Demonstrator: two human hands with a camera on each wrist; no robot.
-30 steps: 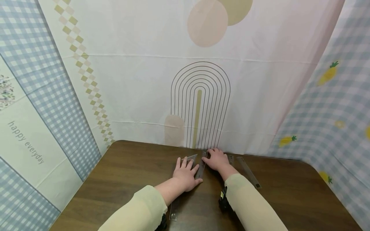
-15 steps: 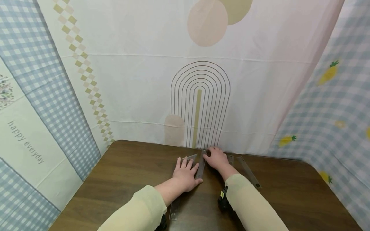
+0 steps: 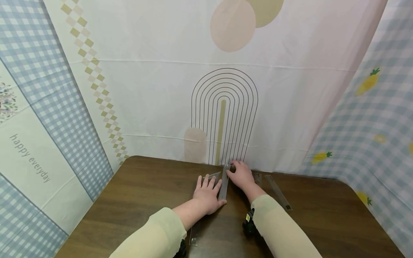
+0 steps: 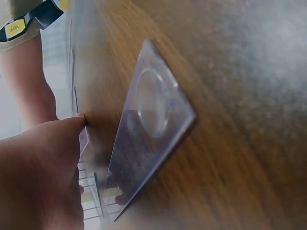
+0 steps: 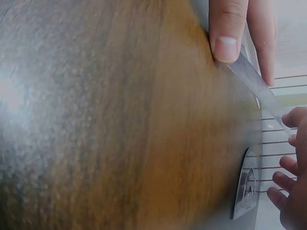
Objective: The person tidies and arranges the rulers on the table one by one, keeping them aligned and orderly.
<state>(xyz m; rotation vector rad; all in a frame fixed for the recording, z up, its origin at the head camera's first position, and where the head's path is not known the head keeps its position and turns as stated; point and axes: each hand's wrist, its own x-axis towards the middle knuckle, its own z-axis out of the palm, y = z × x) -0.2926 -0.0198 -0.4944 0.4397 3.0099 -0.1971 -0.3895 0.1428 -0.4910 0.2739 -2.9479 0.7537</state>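
Left hand (image 3: 207, 197) spread over the worktop (image 3: 151, 193), your right hand (image 3: 241, 176) pinches the clear ruler (image 3: 223, 188) between them near its far end: likely light, stiff, slippery, best held by its long edges.

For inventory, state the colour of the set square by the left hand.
Clear set square, best in the left wrist view.

A wood-grained table (image 3: 138, 193) meets white printed cloth (image 3: 155, 100) between blue-checked hangings (image 3: 364, 122).
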